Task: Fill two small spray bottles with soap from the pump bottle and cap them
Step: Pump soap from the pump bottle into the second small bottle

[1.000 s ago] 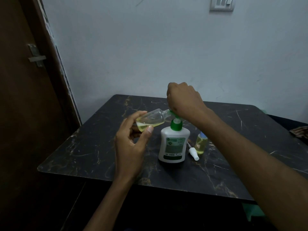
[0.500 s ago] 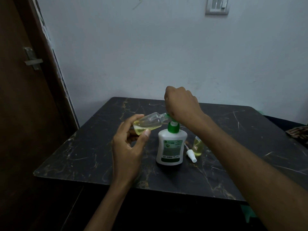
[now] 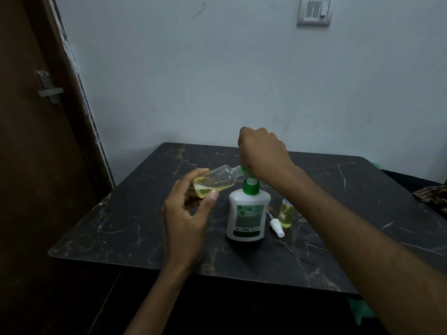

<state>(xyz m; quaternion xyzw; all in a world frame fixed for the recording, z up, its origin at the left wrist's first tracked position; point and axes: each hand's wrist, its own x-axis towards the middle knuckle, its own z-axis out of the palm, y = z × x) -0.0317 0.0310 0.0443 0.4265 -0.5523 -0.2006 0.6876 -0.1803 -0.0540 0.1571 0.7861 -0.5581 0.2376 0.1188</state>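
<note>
On the black marbled table [image 3: 125,226], near its middle, stands the white pump bottle [image 3: 246,217] with a green collar. The right hand [image 3: 262,153] sits on top of the pump head, at about 12 o'clock from the bottle body; the fingers are curled down and pressed together over the head, though their tips are hidden from this view. The left hand [image 3: 187,213], at 9 o'clock from the pump bottle, pinches a small clear bottle [image 3: 215,181] between the thumb and the other fingers. This bottle is tilted, almost lying, with its open neck touching the green spout and yellow soap gathered in its lower end, perhaps one third full.

I judge that the filling of this bottle is going on. To do it well, the neck must stay tight against the spout during each press, the press should be slow and full, and the bottle should not tip further down or the soap may run back out.

At 3 o'clock from the pump bottle a second small bottle [image 3: 286,215] stands upright, already filled with yellow soap and with a cap that looks bluish. Just beside it lies a white spray cap [image 3: 277,227] with its thin tube, not yet fitted.

The table stands against a pale wall [image 3: 217,81] with a switch plate [image 3: 314,10] at 1 o'clock. A dark wooden door [image 3: 29,165] with a metal latch [image 3: 49,87] is at 9 o'clock. The room is dim.
</note>
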